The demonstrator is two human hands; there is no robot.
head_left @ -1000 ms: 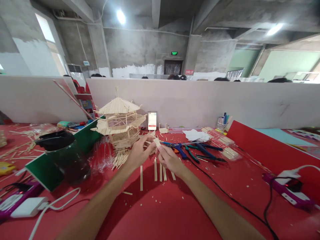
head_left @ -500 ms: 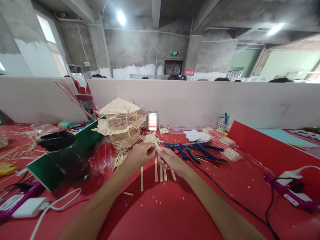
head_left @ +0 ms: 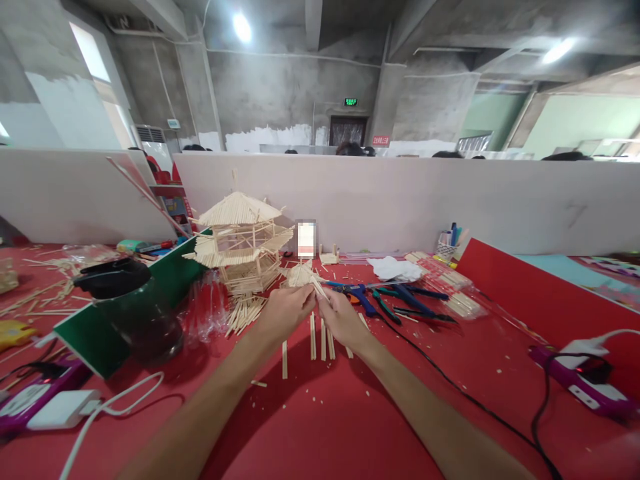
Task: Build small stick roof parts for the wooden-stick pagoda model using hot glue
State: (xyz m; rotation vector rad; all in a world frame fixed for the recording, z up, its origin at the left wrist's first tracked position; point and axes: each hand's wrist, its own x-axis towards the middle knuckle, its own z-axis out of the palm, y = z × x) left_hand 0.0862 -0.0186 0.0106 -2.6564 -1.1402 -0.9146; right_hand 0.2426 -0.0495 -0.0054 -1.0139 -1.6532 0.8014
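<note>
"Taking the model tower [head_left: 239, 243] as the mark, what is found to its right?"

"The right hand [head_left: 343, 321] and the left hand [head_left: 290, 308] are held there, nearer than the tower's base and brought close together above the red worktop [head_left: 320, 427]."

"What is gripped?"

"A small bundle of pale sticks [head_left: 317, 287] is pinched between the thumb and fingers of the right hand. The left hand is curled, its fingers brought up to the same bundle; whether anything is gripped by it cannot be told, as its fingertips are partly hidden."

"And where is that bundle, seen from the tower?"

"It is held tilted, to the tower's right, near a small stick roof [head_left: 300, 275] that is set just beside the tower."

"What else is laid about?"

"A row of short sticks [head_left: 313, 337] is spread to the tower's right and nearer. Loose sticks [head_left: 245, 315] are heaped at its near foot. Farther to its right, a blue glue gun [head_left: 364, 299] and pliers [head_left: 411, 302] are placed, and a crumpled white tissue [head_left: 396, 269] is left there too."

"And on its left?"

"A dark jug [head_left: 137, 320] is stood nearer than the tower, beside a green board [head_left: 83, 337]."
</note>
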